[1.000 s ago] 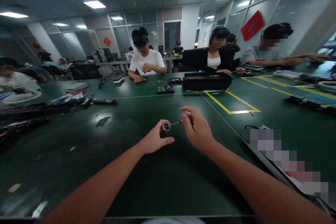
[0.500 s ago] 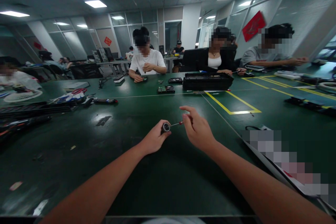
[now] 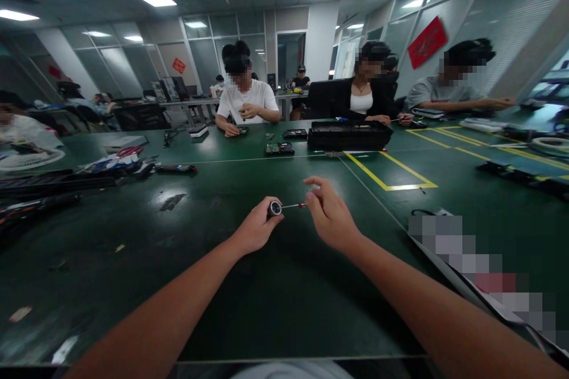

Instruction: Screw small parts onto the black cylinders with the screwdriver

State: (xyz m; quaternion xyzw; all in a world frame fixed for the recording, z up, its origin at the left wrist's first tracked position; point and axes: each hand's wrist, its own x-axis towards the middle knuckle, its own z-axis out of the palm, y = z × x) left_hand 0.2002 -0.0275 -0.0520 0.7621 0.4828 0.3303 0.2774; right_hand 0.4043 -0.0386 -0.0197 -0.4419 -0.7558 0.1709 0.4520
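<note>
My left hand (image 3: 258, 226) is closed around a small dark cylindrical part (image 3: 275, 208) with a pale ring at its end, which faces right. In my right hand (image 3: 329, 213) is a thin screwdriver (image 3: 293, 206) with a red handle, pinched between thumb and fingers, the index finger raised. Its metal shaft points left and meets the ringed end of the part; how deep the tip sits, I cannot tell. Both hands are above the green table (image 3: 293, 308), near its middle.
Ahead lie a circuit board device (image 3: 279, 148) and a long black housing (image 3: 349, 135). Left are a dark cylindrical tool (image 3: 176, 169), red-handled scissors (image 3: 130, 152) and piled black parts (image 3: 53, 183). A white-edged sheet (image 3: 471, 284) lies right. Co-workers sit across the table.
Both hands and the part appear slightly further left and higher as the view shifts. The screwdriver shaft now lies closer to level. My grip on both things is unchanged.
</note>
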